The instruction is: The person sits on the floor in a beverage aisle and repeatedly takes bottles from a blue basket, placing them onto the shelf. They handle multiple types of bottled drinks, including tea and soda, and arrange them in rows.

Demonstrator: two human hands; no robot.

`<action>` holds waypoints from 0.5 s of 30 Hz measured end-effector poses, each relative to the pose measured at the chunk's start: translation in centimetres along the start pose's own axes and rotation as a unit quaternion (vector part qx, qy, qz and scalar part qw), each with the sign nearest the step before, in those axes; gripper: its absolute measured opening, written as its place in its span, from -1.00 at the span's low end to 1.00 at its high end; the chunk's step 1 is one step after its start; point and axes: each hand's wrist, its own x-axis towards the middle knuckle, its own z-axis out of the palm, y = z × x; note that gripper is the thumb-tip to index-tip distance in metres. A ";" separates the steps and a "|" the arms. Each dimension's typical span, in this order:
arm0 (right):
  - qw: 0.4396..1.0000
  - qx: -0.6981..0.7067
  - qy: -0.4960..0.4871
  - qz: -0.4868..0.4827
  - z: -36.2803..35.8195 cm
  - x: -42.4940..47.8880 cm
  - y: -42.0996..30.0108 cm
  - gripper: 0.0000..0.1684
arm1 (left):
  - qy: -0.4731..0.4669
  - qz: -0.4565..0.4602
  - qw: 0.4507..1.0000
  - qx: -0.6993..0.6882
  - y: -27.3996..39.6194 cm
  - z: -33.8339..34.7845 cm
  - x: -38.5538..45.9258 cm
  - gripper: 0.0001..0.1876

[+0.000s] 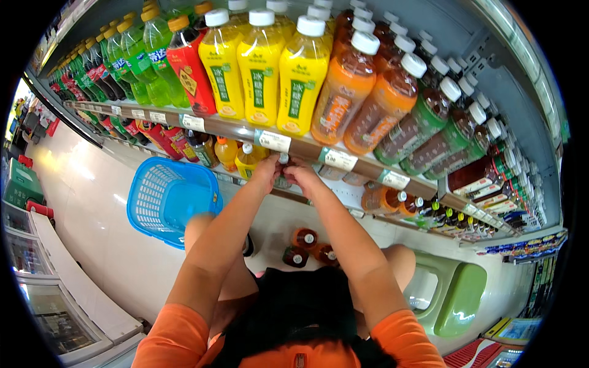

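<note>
On the lower shelf, a clear plastic bottle with a whitish cap (283,159) stands between my two hands. My left hand (267,171) grips it near the neck from the left. From the right, the fingers of my right hand (300,176) close around the same neck. Most of the bottle's body is hidden by my fingers. Just left of my hands are a yellow-labelled drink bottle (249,161) and an orange juice bottle (226,154). Bottles with orange labels (383,198) lean at the right of this shelf.
Above my hands runs the upper shelf's price-tag edge (299,146), lined with yellow bottles (301,83). A blue plastic basket (172,198) sits on the floor to the left. Several capped bottles (304,238) stand between my legs. A green plastic stool (460,299) is at right.
</note>
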 end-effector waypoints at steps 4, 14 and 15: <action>0.994 0.030 0.093 0.042 -2.9 -3.6 3.0 -0.48 | 0.077 -0.009 0.995 0.061 -3.5 0.6 -2.4 -0.81; 0.936 -0.253 0.032 0.241 -6.3 -11.4 21.7 -0.80 | -0.045 -0.198 0.913 0.353 -23.5 -3.1 -8.4 -0.80; 0.898 -0.394 -0.037 0.190 -6.4 -11.5 23.9 -0.78 | -0.051 -0.165 0.898 0.405 -24.0 -2.9 -9.3 -0.80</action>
